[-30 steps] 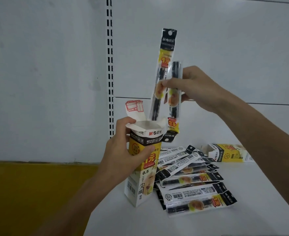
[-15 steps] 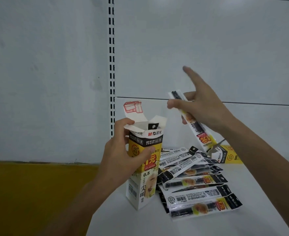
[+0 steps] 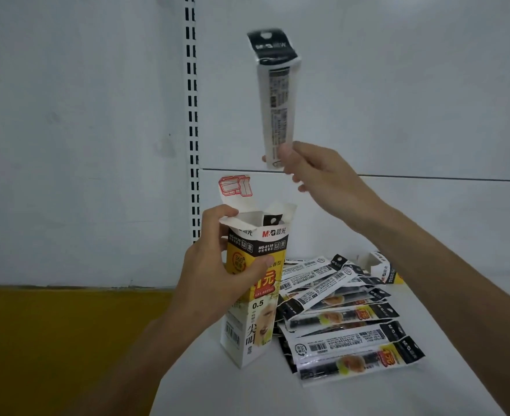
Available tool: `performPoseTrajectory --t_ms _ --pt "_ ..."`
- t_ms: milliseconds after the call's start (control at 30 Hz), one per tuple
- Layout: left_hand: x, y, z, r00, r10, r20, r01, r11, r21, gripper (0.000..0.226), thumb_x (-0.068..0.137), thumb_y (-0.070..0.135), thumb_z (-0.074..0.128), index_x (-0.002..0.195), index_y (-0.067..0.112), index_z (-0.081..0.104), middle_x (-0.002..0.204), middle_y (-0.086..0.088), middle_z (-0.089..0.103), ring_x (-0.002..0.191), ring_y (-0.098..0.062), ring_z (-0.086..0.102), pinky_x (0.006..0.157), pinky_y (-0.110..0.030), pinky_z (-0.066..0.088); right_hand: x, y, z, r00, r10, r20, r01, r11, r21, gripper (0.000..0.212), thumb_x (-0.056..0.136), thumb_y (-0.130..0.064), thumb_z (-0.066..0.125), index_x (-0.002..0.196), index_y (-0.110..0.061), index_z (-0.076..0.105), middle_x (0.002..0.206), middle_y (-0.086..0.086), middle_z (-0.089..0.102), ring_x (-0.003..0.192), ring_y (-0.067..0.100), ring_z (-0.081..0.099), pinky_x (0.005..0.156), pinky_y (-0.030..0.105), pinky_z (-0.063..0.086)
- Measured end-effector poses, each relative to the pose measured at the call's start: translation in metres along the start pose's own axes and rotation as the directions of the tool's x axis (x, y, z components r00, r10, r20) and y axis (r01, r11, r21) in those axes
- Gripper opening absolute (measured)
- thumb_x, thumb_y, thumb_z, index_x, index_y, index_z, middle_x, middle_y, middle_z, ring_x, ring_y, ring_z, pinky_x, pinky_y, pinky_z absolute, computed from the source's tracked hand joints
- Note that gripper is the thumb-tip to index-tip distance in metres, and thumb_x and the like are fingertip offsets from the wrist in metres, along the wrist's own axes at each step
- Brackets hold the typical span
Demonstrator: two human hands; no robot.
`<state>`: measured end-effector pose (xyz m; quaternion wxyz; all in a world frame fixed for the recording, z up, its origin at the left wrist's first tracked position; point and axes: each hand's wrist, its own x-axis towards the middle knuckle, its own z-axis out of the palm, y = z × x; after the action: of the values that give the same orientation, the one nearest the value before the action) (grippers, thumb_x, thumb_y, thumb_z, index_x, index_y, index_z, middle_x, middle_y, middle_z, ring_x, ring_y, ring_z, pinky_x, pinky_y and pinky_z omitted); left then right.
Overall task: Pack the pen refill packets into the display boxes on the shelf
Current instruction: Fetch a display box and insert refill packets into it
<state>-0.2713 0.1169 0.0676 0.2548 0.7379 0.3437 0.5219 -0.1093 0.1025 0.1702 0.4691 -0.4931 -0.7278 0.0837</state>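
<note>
A tall yellow, black and white display box (image 3: 255, 298) stands upright on the white shelf (image 3: 247, 391) with its top flaps open. My left hand (image 3: 217, 271) grips its upper half, thumb across the front. One black packet top shows inside the opening. My right hand (image 3: 317, 172) pinches the lower end of a pen refill packet (image 3: 276, 97), which stands almost upright, high above and slightly right of the box mouth. A heap of several refill packets (image 3: 338, 310) lies on the shelf just right of the box.
A second display box (image 3: 383, 267) lies on its side behind the heap. A slotted upright rail (image 3: 193, 115) runs down the white back panel. Left of the shelf a yellow surface (image 3: 52, 340) shows below.
My right hand has swung its packet from tilted low beside the box to upright high above it. One packet went into the box earlier. The left hand kept its grip.
</note>
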Motion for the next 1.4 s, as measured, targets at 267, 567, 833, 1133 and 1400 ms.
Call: performPoseTrajectory --t_ms 267,567,833,1133,1400 --pt "0.001 0.0 -0.001 1.0 0.005 0.003 -0.005 1.0 0.006 0.058 0.069 0.033 0.074 0.101 0.051 0.029 0.107 0.017 0.054 0.101 -0.004 0.055 0.077 -0.034 0.056 -0.002 0.015 0.008 0.998 -0.063 -0.022 0.066 0.975 0.213 0.012 0.088 -0.012 0.06 0.08 -0.011 0.068 0.08 -0.001 0.071 0.071 0.008 0.063 0.071 0.016 0.048" --pt "0.002 0.0 0.001 1.0 0.015 0.018 -0.016 1.0 0.01 0.057 0.069 0.034 0.073 0.101 0.051 0.029 0.102 0.024 0.051 0.103 -0.007 0.056 0.077 -0.037 0.056 -0.004 0.013 0.001 0.95 0.134 0.281 -0.173 0.978 0.118 0.019 0.08 0.001 0.057 0.073 -0.013 0.068 0.075 -0.005 0.067 0.077 0.004 0.06 0.071 0.018 0.045" --pt "0.006 0.002 0.004 0.999 0.031 0.018 -0.031 0.999 0.01 0.056 0.07 0.033 0.073 0.1 0.051 0.03 0.098 0.028 0.05 0.098 0.0 0.054 0.074 -0.028 0.054 -0.005 0.008 0.004 0.932 0.207 0.298 -0.248 0.963 0.104 0.023 0.084 -0.032 0.061 0.094 -0.013 0.071 0.095 -0.008 0.071 0.082 -0.001 0.061 0.072 0.02 0.042" --pt "0.005 0.0 0.004 1.0 0.029 0.013 -0.029 0.999 0.024 0.057 0.069 0.034 0.073 0.101 0.05 0.03 0.098 0.029 0.048 0.095 0.001 0.054 0.076 -0.03 0.054 0.002 0.008 -0.004 0.966 0.137 0.218 -0.163 0.981 0.104 0.011 0.085 -0.025 0.063 0.089 -0.019 0.072 0.08 -0.009 0.069 0.068 -0.003 0.056 0.067 0.014 0.042" --pt "0.007 0.004 0.008 0.997 0.072 0.033 -0.073 0.997 0.033 0.057 0.07 0.033 0.074 0.101 0.05 0.029 0.096 0.032 0.05 0.091 0.011 0.053 0.067 -0.015 0.05 0.001 0.01 0.0 0.926 0.154 0.344 -0.105 0.982 -0.156 0.018 0.081 -0.004 0.063 0.085 -0.022 0.065 0.068 -0.006 0.062 0.058 0.0 0.055 0.059 0.017 0.044"
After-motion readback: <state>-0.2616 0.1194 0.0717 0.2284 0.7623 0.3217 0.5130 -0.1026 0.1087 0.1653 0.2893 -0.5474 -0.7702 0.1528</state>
